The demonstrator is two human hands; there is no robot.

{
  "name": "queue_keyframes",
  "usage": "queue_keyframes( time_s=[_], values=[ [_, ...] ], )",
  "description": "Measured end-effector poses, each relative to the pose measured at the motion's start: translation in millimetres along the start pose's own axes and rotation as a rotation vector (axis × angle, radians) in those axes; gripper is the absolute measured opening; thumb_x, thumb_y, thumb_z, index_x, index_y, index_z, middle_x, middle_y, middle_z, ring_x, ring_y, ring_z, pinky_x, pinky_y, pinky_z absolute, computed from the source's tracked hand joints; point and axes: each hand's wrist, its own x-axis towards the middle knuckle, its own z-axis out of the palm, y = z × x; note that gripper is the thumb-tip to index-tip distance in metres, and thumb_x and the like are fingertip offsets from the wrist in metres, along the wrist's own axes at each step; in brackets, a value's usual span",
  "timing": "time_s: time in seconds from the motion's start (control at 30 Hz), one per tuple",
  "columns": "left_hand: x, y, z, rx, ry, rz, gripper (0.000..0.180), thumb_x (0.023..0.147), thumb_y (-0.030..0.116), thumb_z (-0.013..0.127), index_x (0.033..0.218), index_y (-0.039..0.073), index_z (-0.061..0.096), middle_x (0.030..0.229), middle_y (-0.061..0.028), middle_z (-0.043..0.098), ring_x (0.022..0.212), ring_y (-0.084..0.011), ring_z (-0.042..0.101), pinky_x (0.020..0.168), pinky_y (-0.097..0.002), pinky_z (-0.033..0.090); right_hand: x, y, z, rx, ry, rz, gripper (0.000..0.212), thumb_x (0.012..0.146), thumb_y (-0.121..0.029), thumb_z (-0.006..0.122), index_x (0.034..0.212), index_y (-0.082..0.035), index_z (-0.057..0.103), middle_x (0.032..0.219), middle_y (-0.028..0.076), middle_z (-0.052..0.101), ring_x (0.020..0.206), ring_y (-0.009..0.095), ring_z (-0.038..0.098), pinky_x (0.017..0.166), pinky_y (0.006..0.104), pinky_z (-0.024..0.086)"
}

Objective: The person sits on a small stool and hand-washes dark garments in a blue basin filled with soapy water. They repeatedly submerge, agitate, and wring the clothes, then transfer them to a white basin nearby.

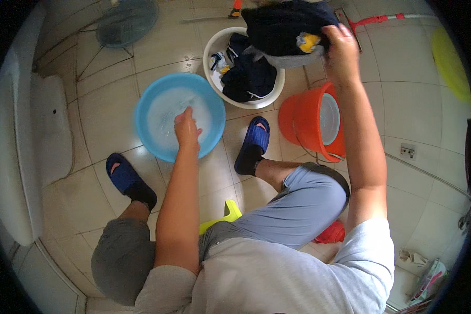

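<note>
My right hand (342,55) is raised at the upper right, closed on the edge of a dark navy garment (282,26). The garment has a yellow-and-white patch and a grey part along its lower side; its exact kind cannot be made out. It hangs partly over a white basin (212,83) that holds more dark clothes (248,76) with white trim. Over the light blue basin (143,112) is my left hand (186,127), fingers partly stretched out and nothing seen in them. Cloudy, soapy water (164,120) fills that basin.
An orange bucket (298,118) with water inside stands right of my foot. Behind are a red-handled floor tool (377,21) and a round grey-blue basin (125,23). A yellow-green stool (227,212) is under me; a red cloth (330,233) lies beside my leg.
</note>
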Motion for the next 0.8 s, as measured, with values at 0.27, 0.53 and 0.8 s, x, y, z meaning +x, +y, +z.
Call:
queue_keyframes(
  time_s=[0.27, 0.53, 0.8],
  values=[
    [-64.5, 57.7, -13.7, -0.558, -0.65, 0.063, 0.114, 0.099, 0.088, 0.055, 0.182, 0.021, 0.013, 0.188, -0.0179, 0.007, 0.165, -0.053, 0.026, 0.114, -0.0748, 0.051, -84.7, -92.8, 82.9, 0.256, -0.081, -0.063, 0.028, 0.102, -0.011, 0.077, 0.127, -0.002, 0.07, 0.105, 0.004, 0.075, 0.088, 0.012, 0.07, 0.079, 0.0296, 0.058],
    [-13.8, 34.9, -54.6, 0.353, -0.475, 0.76, 0.067, 0.103, 0.05, 0.07, 0.161, 0.02, 0.059, 0.141, -0.0112, 0.073, 0.131, -0.0378, 0.069, 0.109, -0.0554, 0.056, -157.5, 93.7, 255.0, -0.517, -0.468, 0.206, 0.075, 0.088, -0.012, 0.082, 0.158, -0.016, 0.054, 0.16, 0.031, 0.045, 0.143, 0.053, 0.056, 0.121, 0.0514, 0.049],
    [38.2, -26.3, -72.9, -0.613, 0.054, -0.095, 0.058, 0.114, 0.034, 0.052, 0.164, 0.004, 0.047, 0.158, -0.0185, 0.06, 0.135, -0.037, 0.066, 0.108, -0.0497, 0.059, -225.2, 195.9, 368.7, -0.906, -0.715, 0.013, 0.083, 0.094, -0.043, 0.085, 0.169, -0.042, 0.049, 0.185, 0.02, 0.02, 0.164, 0.059, 0.025, 0.124, 0.082, 0.028]
  ],
)
